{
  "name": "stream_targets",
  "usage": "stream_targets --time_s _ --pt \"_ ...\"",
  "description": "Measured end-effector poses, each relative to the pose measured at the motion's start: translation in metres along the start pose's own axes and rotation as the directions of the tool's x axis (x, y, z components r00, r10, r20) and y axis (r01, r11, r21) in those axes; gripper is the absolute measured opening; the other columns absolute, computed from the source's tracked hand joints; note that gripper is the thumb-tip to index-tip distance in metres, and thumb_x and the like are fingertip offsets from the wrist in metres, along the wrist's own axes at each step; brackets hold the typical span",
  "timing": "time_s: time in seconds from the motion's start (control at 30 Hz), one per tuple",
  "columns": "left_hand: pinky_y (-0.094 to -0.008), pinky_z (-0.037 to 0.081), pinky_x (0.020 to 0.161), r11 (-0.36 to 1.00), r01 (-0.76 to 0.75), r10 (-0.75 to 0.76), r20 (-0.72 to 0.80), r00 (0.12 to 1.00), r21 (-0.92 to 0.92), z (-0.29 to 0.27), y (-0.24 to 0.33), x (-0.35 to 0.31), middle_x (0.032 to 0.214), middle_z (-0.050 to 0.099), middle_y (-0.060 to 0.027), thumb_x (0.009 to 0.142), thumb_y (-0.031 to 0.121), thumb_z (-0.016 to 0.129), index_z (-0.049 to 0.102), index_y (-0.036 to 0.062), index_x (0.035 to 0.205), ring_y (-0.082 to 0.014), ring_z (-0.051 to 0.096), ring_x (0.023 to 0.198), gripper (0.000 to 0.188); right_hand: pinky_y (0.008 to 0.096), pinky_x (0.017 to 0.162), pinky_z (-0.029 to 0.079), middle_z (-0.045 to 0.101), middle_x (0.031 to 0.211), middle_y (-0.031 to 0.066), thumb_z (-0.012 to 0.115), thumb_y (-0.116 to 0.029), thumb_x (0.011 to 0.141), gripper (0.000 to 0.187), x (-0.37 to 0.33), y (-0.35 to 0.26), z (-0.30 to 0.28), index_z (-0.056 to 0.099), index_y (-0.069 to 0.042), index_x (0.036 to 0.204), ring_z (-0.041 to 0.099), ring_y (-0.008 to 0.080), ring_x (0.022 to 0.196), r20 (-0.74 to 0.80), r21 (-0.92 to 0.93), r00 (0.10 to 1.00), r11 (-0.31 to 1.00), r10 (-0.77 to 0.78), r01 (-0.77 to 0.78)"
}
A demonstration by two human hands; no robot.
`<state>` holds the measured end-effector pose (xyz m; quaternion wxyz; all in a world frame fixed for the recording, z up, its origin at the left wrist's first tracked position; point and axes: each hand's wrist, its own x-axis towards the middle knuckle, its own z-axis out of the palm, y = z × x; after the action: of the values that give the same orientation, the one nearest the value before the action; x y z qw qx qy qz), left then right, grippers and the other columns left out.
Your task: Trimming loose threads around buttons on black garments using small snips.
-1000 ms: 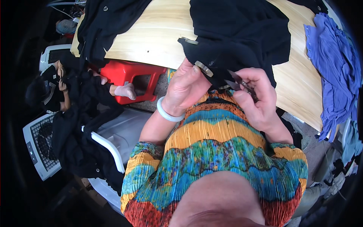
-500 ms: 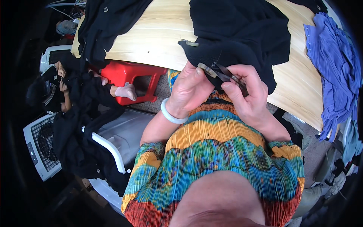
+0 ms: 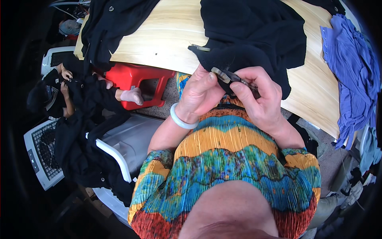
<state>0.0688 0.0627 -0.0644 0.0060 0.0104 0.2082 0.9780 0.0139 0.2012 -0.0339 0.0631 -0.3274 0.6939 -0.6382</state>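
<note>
Head: left hand pinches button; right hand, snips.

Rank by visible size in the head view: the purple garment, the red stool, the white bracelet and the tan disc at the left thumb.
1. Purple garment
2. Red stool
3. White bracelet
4. Tan disc
Visible parts only; real sizes may differ.

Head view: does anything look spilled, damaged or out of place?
Nothing looks plainly spilled or damaged. Only mildly untidy: the purple garment lies rumpled at the right end of the wooden table, seemingly hanging over its edge, unlike a folded piece.
</note>
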Motion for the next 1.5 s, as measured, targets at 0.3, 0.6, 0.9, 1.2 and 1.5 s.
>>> stream_targets --time_s 0.3,0.6,0.9,1.2,1.5 --pt "-0.0389 0.03 0.099 0.999 0.024 -0.026 -0.039 0.999 -0.049 0.0 0.0 -0.001 0.122 0.046 -0.0064 0.082 0.018 0.057 0.039 0.0099 0.124 -0.0225 0.041 0.116 0.047 0.014 0.06 0.039 0.055 0.078 0.0002 0.054 -0.002 0.083 0.014 0.007 0.005 -0.015 0.049 0.002 0.096 0.048 0.002 0.066 -0.125 0.285 0.984 0.955 0.125 -0.085" --pt "-0.0374 0.028 0.1 0.988 0.154 -0.154 0.073 0.985 0.014 -0.008 0.01 -0.007 0.12 0.046 -0.0143 0.079 0.007 0.049 0.034 -0.0024 0.125 -0.0249 0.042 0.115 0.05 0.0191 0.056 0.042 0.058 0.076 0.0034 0.065 0.005 0.066 0.026 0.02 0.007 -0.021 0.058 -0.002 0.09 0.054 0.008 0.064 0.121 -0.026 0.983 0.989 -0.139 0.143" --pt "-0.0363 0.035 0.095 0.988 0.155 -0.155 0.004 0.988 -0.004 -0.008 0.028 -0.005 0.117 0.049 -0.0117 0.083 0.009 0.044 0.032 0.0004 0.126 -0.0236 0.046 0.111 0.045 0.0213 0.07 0.044 0.057 0.099 0.0063 0.069 -0.004 0.069 0.043 0.021 0.016 -0.032 0.052 -0.005 0.108 0.056 0.0102 0.086 0.231 0.114 0.965 0.981 0.126 -0.156" --pt "-0.034 0.037 0.093 0.987 0.143 -0.15 0.11 0.982 0.076 -0.006 0.029 0.001 0.113 0.052 -0.0126 0.079 0.005 0.046 0.038 -0.0017 0.121 -0.0215 0.05 0.105 0.043 0.0203 0.055 0.04 0.056 0.073 0.0027 0.068 -0.001 0.066 0.024 0.021 0.021 -0.034 0.057 -0.001 0.088 0.052 0.0083 0.062 0.317 -0.061 0.948 0.998 0.028 -0.009" --pt "-0.0293 0.042 0.083 0.966 0.258 -0.238 -0.293 0.926 0.031 -0.027 0.015 -0.012 0.098 0.056 -0.0039 0.087 0.021 0.044 0.049 0.0055 0.1 -0.0132 0.053 0.092 0.021 0.0264 0.053 0.043 0.056 0.073 0.0068 0.063 0.001 0.066 0.019 0.008 0.029 -0.032 0.057 -0.002 0.084 0.056 0.0184 0.061 0.408 -0.172 0.908 0.985 0.095 -0.026"
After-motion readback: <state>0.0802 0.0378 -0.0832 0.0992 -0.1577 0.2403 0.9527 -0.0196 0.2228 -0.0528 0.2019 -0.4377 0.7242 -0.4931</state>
